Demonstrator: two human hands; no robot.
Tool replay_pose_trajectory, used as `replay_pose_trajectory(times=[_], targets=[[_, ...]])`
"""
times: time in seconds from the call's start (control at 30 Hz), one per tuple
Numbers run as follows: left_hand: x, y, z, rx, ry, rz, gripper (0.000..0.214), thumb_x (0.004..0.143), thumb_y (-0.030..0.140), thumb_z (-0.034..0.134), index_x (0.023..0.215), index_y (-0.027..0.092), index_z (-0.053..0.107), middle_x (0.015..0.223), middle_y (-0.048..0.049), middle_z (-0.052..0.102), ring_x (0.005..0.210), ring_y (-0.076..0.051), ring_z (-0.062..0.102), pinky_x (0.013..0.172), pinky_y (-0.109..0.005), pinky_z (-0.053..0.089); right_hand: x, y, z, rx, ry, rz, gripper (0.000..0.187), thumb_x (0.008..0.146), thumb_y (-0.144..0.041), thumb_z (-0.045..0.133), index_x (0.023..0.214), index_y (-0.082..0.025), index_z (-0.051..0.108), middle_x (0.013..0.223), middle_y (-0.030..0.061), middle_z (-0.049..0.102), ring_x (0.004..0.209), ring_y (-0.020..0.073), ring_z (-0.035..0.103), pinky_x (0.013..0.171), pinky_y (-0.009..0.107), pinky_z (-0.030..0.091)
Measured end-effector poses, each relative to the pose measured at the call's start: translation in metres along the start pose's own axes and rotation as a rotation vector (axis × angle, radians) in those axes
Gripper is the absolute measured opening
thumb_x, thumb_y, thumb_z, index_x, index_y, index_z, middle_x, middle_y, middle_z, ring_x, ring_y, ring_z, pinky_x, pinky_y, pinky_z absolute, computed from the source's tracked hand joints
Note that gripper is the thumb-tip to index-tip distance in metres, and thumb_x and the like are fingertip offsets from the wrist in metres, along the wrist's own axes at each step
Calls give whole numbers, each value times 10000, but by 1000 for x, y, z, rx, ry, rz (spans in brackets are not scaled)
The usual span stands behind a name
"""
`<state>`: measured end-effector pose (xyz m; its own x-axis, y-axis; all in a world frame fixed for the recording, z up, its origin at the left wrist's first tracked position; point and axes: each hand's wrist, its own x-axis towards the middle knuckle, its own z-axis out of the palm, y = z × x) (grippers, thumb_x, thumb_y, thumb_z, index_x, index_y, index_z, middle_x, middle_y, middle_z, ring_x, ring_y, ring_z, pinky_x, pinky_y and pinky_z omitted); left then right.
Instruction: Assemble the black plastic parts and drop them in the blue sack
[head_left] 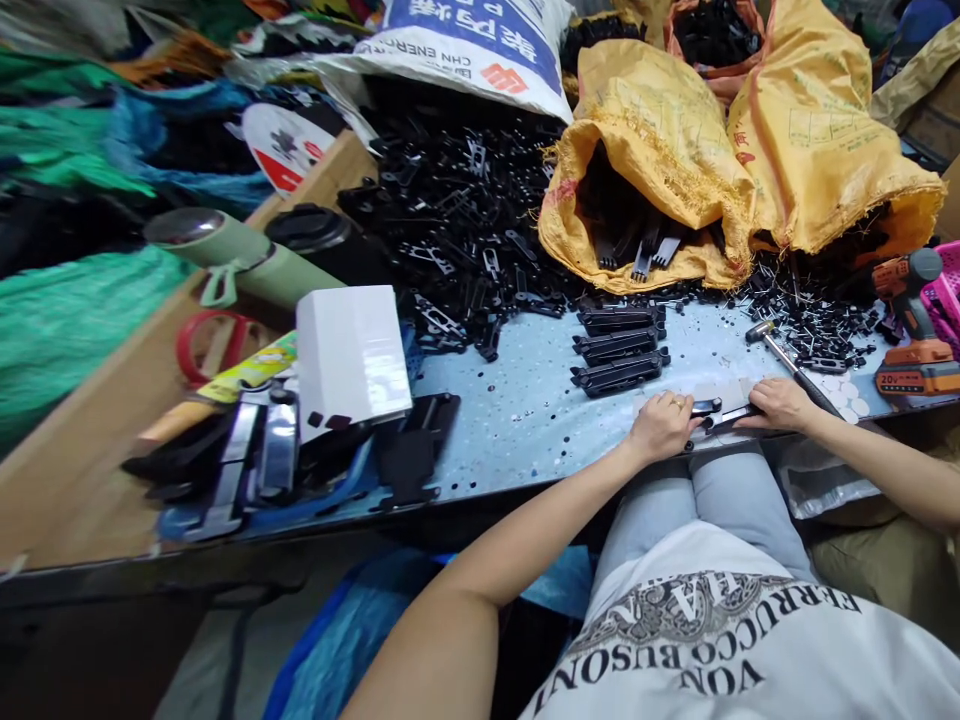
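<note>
Even, bright overhead light; soft shadows under the black parts on the table (525, 420). Glare whitens the white box (351, 350). Edges bend with wide-angle distortion; focus stays sharp.

"CHN ENER" in white on the blue-and-white woven sack (469, 45) at the worktop's far edge, "20V" on the orange cordless drill (911, 295) battery at the right edge, "VON", "BUSONI", "FERRUCCO" upside down on the white T-shirt (720, 650)

A pale blue speckled table (525, 420) is stretching across the room, and a wooden board (67, 470) is lying along its left side. 2 yellow woven sacks (660, 130) and 1 white sack (480, 50) are slumping at the back. Green netting (67, 310) is piling up at the left. Even, bright light is falling everywhere.
</note>
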<state>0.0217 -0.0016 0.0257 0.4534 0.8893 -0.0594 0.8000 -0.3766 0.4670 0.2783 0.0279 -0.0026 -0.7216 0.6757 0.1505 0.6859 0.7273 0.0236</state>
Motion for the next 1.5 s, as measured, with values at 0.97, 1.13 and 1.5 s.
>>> replay_pose_trajectory(times=[0.97,1.13,1.5], targets=[[-82,-20,4,40,782,198,729,870,655,167,1243,180,575,968,-143,655,956,-234,610,816,-324,469,144,-109,26,706,414,-6,377,912,-428,350,1193,-214,481,1277,129,479,1221,250,419,1002,454,372],[-56,-63,12,243,308,-11,458,816,542,534,1213,322,593,1221,-99,590,1139,-292,488,987,-456,322,217,12,6,278,203,179,321,930,-316,381,1137,-126,536,1187,162,542,1125,264,447,956,420,372],[22,-117,-59,324,453,-352,431,924,297,352,1328,189,460,1279,-157,515,1155,-294,444,937,-451,338,300,87,-10,-302,-130,222,277,918,-91,359,1142,-87,522,1146,174,547,1012,223,430,792,338,295]])
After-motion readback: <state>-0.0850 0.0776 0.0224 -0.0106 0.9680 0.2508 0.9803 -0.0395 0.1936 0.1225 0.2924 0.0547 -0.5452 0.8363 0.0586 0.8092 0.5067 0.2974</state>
